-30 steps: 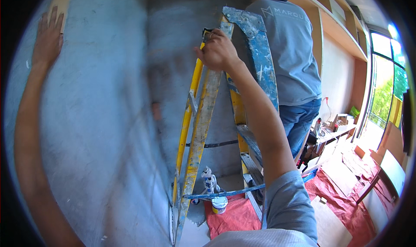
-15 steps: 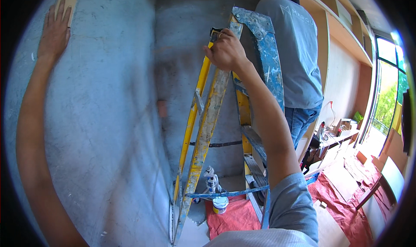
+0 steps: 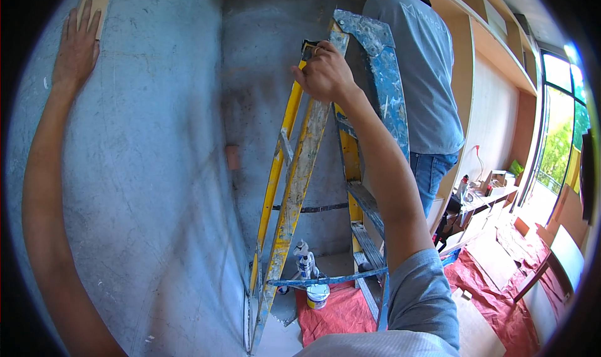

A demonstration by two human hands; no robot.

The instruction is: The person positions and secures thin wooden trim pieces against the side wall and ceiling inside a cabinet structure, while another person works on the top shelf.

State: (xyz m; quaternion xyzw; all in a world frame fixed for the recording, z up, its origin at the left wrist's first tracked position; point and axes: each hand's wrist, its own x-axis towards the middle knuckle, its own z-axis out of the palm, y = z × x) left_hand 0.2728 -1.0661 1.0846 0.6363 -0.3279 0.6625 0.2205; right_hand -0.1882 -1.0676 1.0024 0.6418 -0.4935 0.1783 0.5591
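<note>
My left hand lies flat with outstretched fingers against the grey-blue wall. Its fingertips rest on the edge of a pale wooden board at the upper left. A paint-spattered yellow and blue stepladder stands in front of me. My right hand is closed over the top of its yellow rail, by the black end cap. The palm side of that hand is hidden from view.
A person in a grey shirt and jeans stands just beyond the ladder. Beneath it are a small white tub and a bottle. Red sheeting covers part of the floor. Wooden shelving rises at the right.
The person beyond the ladder has shifted slightly left, the head turning a little. My hands keep their places on the wall and the ladder.
</note>
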